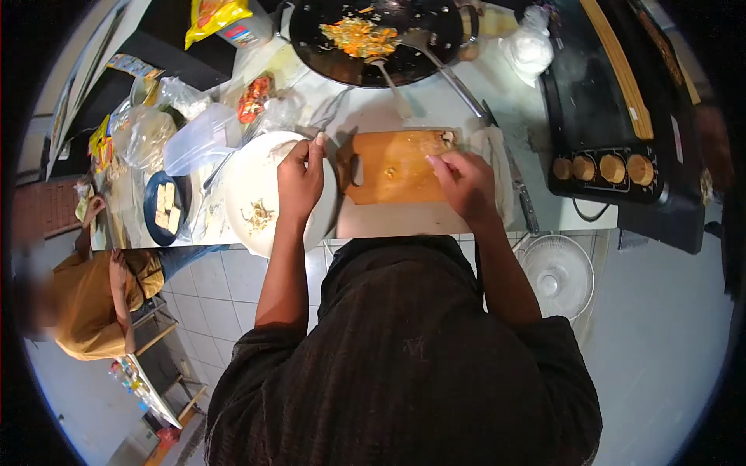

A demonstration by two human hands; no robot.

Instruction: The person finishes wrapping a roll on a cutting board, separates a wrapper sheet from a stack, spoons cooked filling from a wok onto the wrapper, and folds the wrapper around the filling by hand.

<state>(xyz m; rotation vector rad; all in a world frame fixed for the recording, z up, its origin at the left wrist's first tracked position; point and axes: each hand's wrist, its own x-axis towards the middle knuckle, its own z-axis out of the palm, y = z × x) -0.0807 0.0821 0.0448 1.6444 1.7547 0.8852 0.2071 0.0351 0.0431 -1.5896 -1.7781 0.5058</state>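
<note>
My left hand is closed above the right side of a large white plate. Whatever its fingers may hold is hidden. A small heap of pale, shredded bits lies on that plate. My right hand is pinched closed over the right end of a wooden cutting board; anything between its fingertips is too small to make out. One small yellowish piece rests mid-board, and a dark-and-pale scrap sits at the far right corner.
A wok with shredded vegetables and spatulas stands at the back. Right of the board lie a knife and a black appliance with knobs. A strainer basket is below the counter edge. Another person sits left.
</note>
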